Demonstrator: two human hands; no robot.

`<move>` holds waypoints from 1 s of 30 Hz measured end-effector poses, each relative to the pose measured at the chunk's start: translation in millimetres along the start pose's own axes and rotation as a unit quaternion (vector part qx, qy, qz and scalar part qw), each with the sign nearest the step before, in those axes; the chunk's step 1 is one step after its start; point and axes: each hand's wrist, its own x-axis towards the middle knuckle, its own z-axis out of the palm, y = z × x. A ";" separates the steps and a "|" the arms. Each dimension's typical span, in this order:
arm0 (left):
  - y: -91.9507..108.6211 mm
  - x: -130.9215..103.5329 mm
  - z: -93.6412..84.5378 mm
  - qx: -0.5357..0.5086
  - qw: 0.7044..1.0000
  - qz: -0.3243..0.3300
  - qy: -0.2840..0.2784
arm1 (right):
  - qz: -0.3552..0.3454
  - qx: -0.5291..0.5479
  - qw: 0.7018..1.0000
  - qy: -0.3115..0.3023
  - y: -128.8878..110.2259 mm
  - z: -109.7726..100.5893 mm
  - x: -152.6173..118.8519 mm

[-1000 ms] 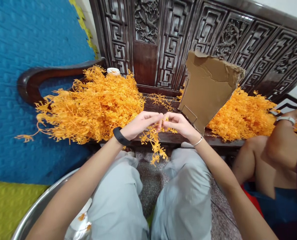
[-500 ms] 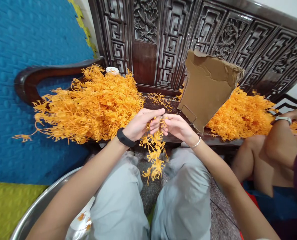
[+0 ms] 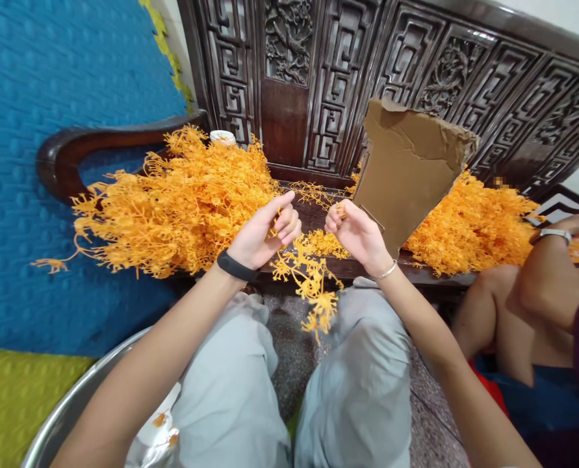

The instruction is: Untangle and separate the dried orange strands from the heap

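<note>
The orange branching sprig (image 3: 316,289) dangles below the left hand (image 3: 264,234), whose curled fingers seem closed on its upper end. Half a second ago the two hands met above it; now they are apart, and the right hand (image 3: 360,234) pinches a small orange piece (image 3: 340,209), which suggests a bit has been pulled free. A small orange heap (image 3: 325,244) lies on the counter (image 3: 313,216) between them, a large orange pile (image 3: 186,208) left of the left hand, and a cardboard sheet (image 3: 411,175) stands just beyond the right
</note>
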 end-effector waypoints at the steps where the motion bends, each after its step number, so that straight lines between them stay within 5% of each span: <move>1: -0.9 0.8 -1.1 -0.005 1.000 0.000 -0.004 | 0.005 -0.040 0.999 0.008 4.9 -3.1 2.3; 8: -4.1 3.7 -3.9 -0.004 1.000 -0.017 0.009 | 0.110 -0.362 0.924 0.052 64.0 -49.3 23.7; 15: -7.0 3.7 -2.2 0.005 0.999 -0.029 0.014 | 0.065 -0.533 0.841 0.065 80.9 -98.3 27.9; 23: -11.5 7.0 -5.1 -0.009 0.999 -0.045 0.020 | 0.048 -0.618 0.783 0.045 98.5 -106.8 34.1; 30: -13.4 6.7 -7.2 -0.005 0.998 -0.037 0.041 | 0.030 -0.637 0.770 0.027 106.3 -98.5 33.4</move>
